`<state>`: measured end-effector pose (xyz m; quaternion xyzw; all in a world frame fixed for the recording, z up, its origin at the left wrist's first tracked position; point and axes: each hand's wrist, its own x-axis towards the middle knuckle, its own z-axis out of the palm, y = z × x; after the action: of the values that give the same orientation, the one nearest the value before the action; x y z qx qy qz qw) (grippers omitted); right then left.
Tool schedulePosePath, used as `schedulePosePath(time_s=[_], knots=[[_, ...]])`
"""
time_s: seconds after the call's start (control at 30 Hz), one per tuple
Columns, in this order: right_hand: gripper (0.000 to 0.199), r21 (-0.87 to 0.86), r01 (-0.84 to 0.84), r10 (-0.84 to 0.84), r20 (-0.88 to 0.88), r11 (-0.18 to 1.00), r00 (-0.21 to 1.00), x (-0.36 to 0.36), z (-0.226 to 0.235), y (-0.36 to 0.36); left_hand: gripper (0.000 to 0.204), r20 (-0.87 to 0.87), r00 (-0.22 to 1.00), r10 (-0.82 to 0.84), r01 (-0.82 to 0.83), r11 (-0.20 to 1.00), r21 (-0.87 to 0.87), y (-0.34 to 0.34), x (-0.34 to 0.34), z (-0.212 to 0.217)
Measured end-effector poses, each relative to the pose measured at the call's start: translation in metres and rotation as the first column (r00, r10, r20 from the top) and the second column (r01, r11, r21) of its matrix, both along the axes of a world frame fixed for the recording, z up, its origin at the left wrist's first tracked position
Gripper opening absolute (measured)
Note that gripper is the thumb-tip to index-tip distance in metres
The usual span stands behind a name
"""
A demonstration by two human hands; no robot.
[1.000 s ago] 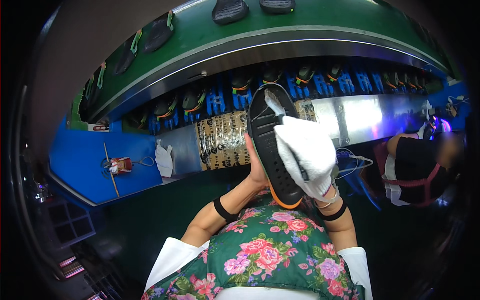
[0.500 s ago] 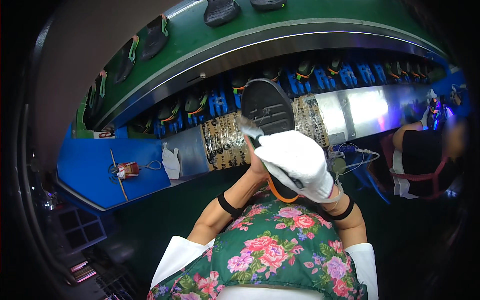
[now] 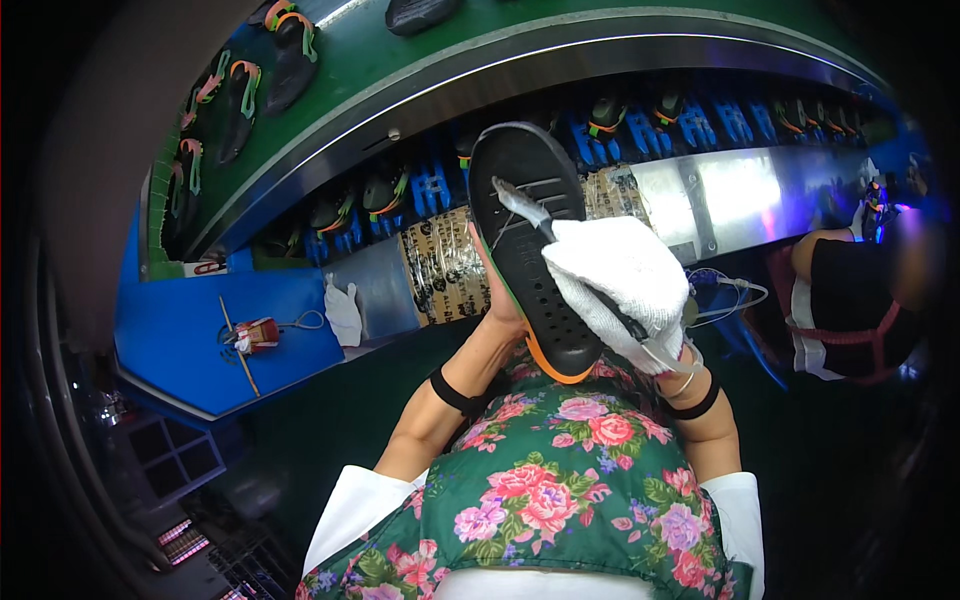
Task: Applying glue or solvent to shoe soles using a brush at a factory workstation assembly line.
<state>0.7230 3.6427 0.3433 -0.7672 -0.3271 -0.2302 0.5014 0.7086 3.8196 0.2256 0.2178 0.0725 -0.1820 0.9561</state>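
Your left hand props the black perforated rubber shoe sole upright at chest height, your white-gloved right hand clamps a thin brush (bristles touching it), so a loosening grip could let it slip.

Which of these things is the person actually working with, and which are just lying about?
In use:
- black shoe sole, held up by the left hand
- brush, held in the white-gloved right hand

Lying about:
- shoes on the green conveyor
- white rag on the blue bench
- thin stick
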Motion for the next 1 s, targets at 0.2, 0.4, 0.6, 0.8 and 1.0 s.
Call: schedulePosePath(time_s=[0.2, 0.4, 0.6, 0.8, 1.0], knots=[[0.032, -0.007, -0.179, 0.176, -0.145, 0.984, 0.974, -0.011, -0.001, 0.005, 0.103, 0.189, 0.980, -0.066, 0.119, 0.952, -0.284, 0.007, -0.004, -0.036], [0.034, -0.130, -0.056, 0.052, -0.033, 0.990, 0.998, -0.004, -0.008, -0.004, 0.106, 0.095, 0.995, -0.026, 0.050, 0.965, -0.257, -0.002, 0.005, -0.011], [0.029, 0.104, -0.216, 0.230, -0.140, 0.971, 0.963, 0.000, -0.011, -0.008, 0.114, 0.165, 0.984, -0.064, 0.070, 0.997, -0.030, 0.003, 0.010, -0.011], [0.033, 0.051, -0.321, 0.324, -0.208, 0.946, 0.923, -0.015, -0.027, -0.008, 0.118, 0.151, 0.977, -0.152, 0.166, 0.982, -0.088, -0.001, 0.023, 0.002], [0.033, -0.024, -0.133, 0.130, -0.094, 0.991, 0.987, -0.008, -0.025, -0.015, 0.118, 0.134, 0.988, -0.071, 0.074, 0.997, -0.024, 0.000, 0.028, 0.025]])
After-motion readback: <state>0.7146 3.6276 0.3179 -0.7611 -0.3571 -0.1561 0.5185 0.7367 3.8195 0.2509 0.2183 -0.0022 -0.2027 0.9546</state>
